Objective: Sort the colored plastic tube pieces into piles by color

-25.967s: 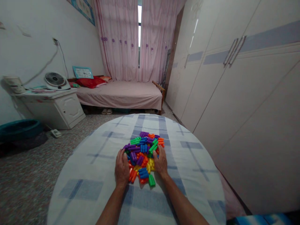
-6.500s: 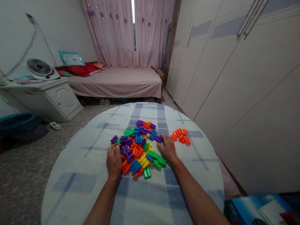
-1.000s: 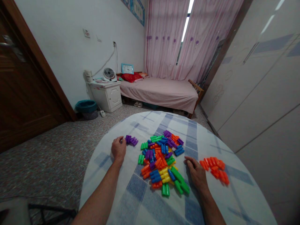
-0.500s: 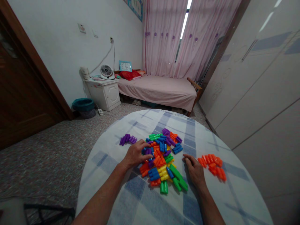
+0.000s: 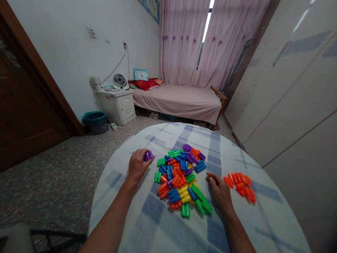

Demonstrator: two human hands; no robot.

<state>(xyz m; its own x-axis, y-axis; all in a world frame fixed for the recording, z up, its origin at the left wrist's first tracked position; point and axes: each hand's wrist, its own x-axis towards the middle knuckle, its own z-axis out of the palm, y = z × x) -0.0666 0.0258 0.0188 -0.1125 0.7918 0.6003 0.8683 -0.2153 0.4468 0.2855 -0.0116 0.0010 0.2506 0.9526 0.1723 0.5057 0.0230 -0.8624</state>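
Observation:
A pile of coloured plastic blocks point(image 5: 181, 175) lies in the middle of a round table point(image 5: 158, 211) covered with a blue-checked cloth. My left hand point(image 5: 137, 165) is at the pile's left edge and pinches a purple block point(image 5: 148, 155) in its fingertips. It covers the spot where a small group of purple blocks lay. My right hand point(image 5: 220, 188) lies palm down on the cloth, fingers loosely bent, with nothing visible in it. It rests between the pile and a separate group of orange blocks point(image 5: 240, 183) to its right.
White wardrobe doors point(image 5: 289, 88) run along the right. Beyond the table stand a bed point(image 5: 181, 102), a white cabinet point(image 5: 117, 105) with a fan point(image 5: 120, 80), and a teal basin point(image 5: 95, 118) on the floor. A dark wooden door point(image 5: 26, 116) is at left.
My left hand has drawn back from the pile to the left with a purple block in its fingers. My right hand has stayed in place.

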